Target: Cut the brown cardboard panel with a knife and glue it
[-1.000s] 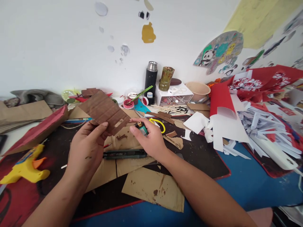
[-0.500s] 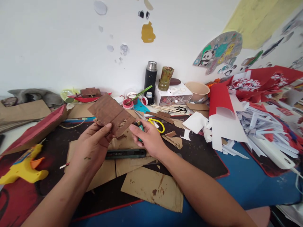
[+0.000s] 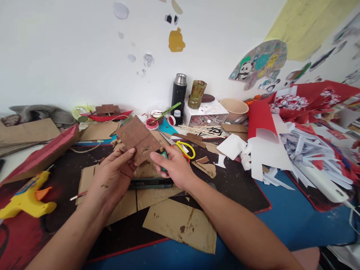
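- In the head view, our left hand [image 3: 116, 168] has its thumb and fingers pinched on the lower edge of a brown card [image 3: 137, 138], which is raised, tilted, above the table [image 3: 281, 225].
- Our right hand [image 3: 177, 165] is curled around a small green-and-dark object [image 3: 164, 159], its thumb just beside the card's right edge; we cannot tell whether they touch.
- Compared with a second ago, the card has shifted to the right, closing the gap between our hands.
- The red boat model [image 3: 107, 112] behind, partly covered by the card then, now shows its brown cabin and red hull.
- Below our hands, the dark cutter [image 3: 152, 183] lies where it was, and the yellow-handled scissors [image 3: 187, 143] rest behind our right hand.
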Demonstrator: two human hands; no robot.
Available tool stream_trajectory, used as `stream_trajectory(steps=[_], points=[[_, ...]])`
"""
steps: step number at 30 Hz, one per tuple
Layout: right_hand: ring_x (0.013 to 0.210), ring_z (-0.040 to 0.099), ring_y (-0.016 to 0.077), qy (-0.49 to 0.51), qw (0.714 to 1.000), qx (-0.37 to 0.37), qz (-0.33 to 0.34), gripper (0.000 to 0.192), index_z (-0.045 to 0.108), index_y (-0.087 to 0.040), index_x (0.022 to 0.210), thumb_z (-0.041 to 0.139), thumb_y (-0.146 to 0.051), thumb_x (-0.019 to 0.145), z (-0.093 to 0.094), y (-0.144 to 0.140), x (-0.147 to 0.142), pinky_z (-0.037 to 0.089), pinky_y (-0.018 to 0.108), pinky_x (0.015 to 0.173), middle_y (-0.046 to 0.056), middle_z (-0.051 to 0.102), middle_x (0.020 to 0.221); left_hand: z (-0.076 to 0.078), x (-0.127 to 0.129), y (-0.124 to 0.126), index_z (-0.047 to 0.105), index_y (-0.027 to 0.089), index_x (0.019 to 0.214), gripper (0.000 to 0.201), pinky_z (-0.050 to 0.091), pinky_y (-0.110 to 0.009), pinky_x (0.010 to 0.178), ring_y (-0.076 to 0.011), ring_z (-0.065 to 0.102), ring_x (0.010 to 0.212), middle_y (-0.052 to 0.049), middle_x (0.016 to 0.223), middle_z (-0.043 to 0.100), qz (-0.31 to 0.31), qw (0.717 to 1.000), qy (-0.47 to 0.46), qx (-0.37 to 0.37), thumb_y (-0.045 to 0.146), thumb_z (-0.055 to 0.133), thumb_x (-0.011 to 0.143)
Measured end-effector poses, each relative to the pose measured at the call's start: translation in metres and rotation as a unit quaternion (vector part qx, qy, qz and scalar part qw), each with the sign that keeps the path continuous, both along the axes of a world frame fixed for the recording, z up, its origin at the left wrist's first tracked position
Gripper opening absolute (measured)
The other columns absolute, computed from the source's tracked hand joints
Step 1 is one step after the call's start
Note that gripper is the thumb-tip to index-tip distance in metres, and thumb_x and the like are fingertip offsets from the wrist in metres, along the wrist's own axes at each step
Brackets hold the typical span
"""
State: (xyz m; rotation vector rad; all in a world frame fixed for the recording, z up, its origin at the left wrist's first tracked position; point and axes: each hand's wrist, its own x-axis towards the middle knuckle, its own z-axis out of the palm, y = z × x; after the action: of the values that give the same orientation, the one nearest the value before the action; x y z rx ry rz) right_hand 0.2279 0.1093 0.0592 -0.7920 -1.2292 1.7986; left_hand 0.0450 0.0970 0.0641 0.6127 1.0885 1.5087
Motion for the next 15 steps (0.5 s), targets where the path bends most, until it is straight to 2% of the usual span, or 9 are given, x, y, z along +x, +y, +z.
stream_trajectory(steps=[5, 11, 15], points=[[0.047, 0.041, 0.0084, -0.039, 0.998, 0.016, 0.038, 0.053, 0.064, -0.024, 0.093, 0.092, -0.068, 0.083, 0.0, -0.007, -0.004, 0.029, 0.024, 0.046, -0.01, 0.055, 0.059, 0.003, -0.005, 0.002, 0.08, 0.024, 0.086, 0.032, 0.061, -0.023, 0.065, -0.0152, 0.072, 0.08, -0.001, 0.096, 0.083, 0.03, 0.999, -0.012, 0.005, 0.024, 0.103, 0.065], [0.05, 0.043, 0.0084, -0.033, 0.998, 0.025, -0.049, 0.055, 0.056, -0.026, 0.089, 0.087, -0.071, 0.085, -0.001, 0.003, 0.002, 0.03, 0.023, 0.045, -0.01, 0.053, 0.063, 0.004, 0.0, 0.001, 0.08, 0.023, 0.088, 0.029, 0.058, -0.02, 0.061, -0.0126, 0.071, 0.075, 0.0, 0.092, 0.081, 0.04, 0.999, -0.032, -0.004, 0.019, 0.1, 0.066], [0.049, 0.043, 0.0079, -0.024, 0.998, 0.016, -0.054, 0.055, 0.058, -0.025, 0.092, 0.089, -0.069, 0.083, -0.001, 0.004, 0.002, 0.028, 0.023, 0.045, -0.01, 0.054, 0.063, 0.008, 0.003, -0.001, 0.079, 0.021, 0.088, 0.026, 0.059, -0.018, 0.058, -0.0112, 0.07, 0.071, 0.0, 0.09, 0.081, 0.029, 0.998, -0.045, -0.015, 0.016, 0.097, 0.069]])
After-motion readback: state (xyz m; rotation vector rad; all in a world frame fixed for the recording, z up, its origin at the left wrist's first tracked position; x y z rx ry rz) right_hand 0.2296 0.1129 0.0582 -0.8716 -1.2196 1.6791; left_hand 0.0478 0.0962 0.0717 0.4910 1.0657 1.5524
